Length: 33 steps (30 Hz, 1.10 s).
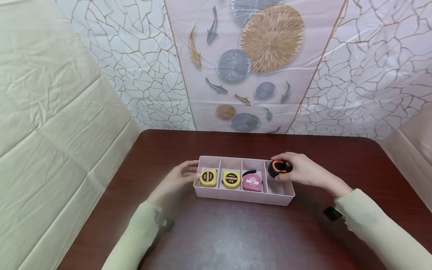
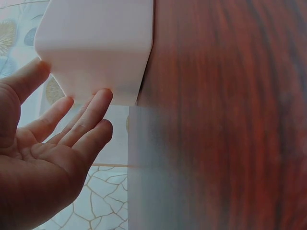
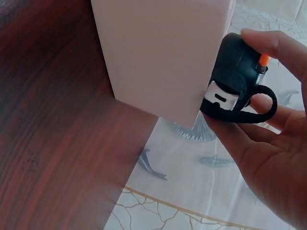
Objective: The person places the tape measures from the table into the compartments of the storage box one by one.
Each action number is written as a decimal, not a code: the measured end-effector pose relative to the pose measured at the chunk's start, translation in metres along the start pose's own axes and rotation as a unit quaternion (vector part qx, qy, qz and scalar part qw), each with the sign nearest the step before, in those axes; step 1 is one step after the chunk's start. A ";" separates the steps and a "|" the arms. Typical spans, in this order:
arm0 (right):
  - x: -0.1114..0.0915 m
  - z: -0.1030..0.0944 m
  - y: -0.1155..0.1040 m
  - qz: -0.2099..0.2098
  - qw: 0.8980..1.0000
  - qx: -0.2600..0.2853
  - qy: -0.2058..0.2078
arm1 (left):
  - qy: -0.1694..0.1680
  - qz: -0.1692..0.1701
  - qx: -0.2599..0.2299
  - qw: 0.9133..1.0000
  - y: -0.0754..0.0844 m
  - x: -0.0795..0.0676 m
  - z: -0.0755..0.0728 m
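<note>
A pale pink divided tray lies on the table. At its left end, my left hand touches the end wall with fairly straight fingertips, thumb at the rim. My right hand grips a black-and-orange tape measure at the rightmost compartment, over its back part. In the right wrist view a black wrist loop hangs from that tape measure, beside a metal end hook. From the left, the compartments hold a yellow tape measure, another yellow tape measure and a pink tape measure.
The dark red-brown wooden table reaches back to a patterned cloth with fish and round motifs. A plain cream cloth hangs along the left side. Thin dividers part the tray's compartments.
</note>
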State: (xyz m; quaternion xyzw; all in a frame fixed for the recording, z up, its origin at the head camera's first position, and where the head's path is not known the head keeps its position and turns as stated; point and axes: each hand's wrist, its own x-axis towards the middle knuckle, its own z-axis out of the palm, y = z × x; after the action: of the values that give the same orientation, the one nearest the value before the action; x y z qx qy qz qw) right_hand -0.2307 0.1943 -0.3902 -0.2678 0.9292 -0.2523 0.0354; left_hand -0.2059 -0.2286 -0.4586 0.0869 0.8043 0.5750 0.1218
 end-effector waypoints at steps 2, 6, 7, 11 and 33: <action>0.000 0.002 -0.001 -0.003 1.000 0.010 0.000 | -0.001 -0.002 -0.002 1.000 0.000 0.001 0.000; 0.000 0.005 -0.003 -0.001 1.000 0.019 -0.002 | -0.003 0.001 -0.006 1.000 -0.002 0.002 0.000; 0.000 0.006 -0.003 0.000 1.000 0.019 -0.003 | -0.004 0.003 -0.006 1.000 -0.003 0.002 0.000; -0.002 0.009 -0.002 -0.005 1.000 0.010 0.002 | 0.003 0.004 -0.004 1.000 -0.003 0.002 0.000; -0.009 0.011 -0.001 -0.014 0.999 -0.025 0.026 | 0.000 -0.006 0.004 1.000 -0.001 0.002 0.006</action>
State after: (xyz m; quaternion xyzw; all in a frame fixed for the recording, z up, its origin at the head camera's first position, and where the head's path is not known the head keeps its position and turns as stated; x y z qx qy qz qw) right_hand -0.2207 0.1934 -0.4001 -0.2751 0.9319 -0.2364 0.0010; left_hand -0.2061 -0.2234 -0.4616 0.0822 0.8071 0.5712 0.1246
